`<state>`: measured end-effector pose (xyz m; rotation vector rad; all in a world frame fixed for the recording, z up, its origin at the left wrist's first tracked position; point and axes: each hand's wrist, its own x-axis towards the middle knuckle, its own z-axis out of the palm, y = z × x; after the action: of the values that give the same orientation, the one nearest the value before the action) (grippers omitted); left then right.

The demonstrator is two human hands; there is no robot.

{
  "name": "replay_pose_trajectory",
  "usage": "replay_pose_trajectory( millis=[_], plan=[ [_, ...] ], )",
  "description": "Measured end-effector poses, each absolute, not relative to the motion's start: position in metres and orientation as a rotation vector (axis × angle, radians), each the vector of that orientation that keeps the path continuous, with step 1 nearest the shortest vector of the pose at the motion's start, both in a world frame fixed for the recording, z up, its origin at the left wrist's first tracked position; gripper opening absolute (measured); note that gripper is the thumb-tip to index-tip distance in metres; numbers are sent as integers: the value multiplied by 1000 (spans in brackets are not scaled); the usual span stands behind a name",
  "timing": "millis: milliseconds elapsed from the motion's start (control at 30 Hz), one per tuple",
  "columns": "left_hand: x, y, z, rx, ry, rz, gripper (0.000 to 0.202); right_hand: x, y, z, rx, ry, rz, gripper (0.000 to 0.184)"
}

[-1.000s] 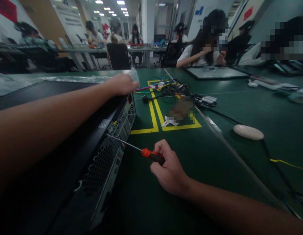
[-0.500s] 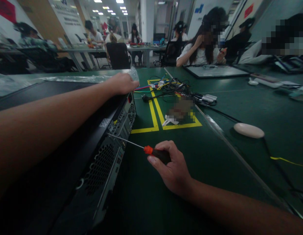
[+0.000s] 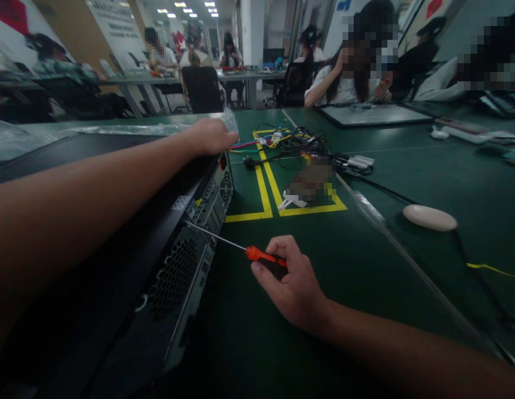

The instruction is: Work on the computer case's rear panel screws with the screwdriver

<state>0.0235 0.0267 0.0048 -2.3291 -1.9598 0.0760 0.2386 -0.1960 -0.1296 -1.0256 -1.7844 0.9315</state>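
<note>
A black computer case point(image 3: 128, 238) lies on its side at the left, its metal back panel with vents and ports facing right. My left hand point(image 3: 211, 137) is closed over the far corner of the case, its fingertips partly hidden; the forearm stretches across the top. My right hand point(image 3: 299, 282) grips the red and black handle of a screwdriver point(image 3: 251, 253), thumb and fingers wrapped around it. The long thin shaft points left, and its tip meets the upper edge of the back panel, above the honeycomb vent. Whether a screw sits under the tip is too small to tell.
Bundled cables point(image 3: 301, 144) lie beyond the case, near yellow tape point(image 3: 265, 194) on the green table point(image 3: 365, 310). A pixelated object with a white part is inside the tape. A pale oval mouse point(image 3: 429, 217) rests at right. Clear plastic wrap point(image 3: 128, 132) lies behind the case. People sit beyond.
The screwdriver handle has turned in my right hand, so more of its red side shows. Its tip stays at the same spot on the case. The whole view has shifted slightly.
</note>
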Motion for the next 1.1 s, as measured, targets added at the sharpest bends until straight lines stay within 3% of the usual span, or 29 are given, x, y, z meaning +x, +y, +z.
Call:
replay_pose_trajectory(
  millis=[1100],
  plan=[
    [23, 23, 6, -2331, -2066, -78, 71, 240, -196, -129, -1049, -1830, 912, 9]
  ],
)
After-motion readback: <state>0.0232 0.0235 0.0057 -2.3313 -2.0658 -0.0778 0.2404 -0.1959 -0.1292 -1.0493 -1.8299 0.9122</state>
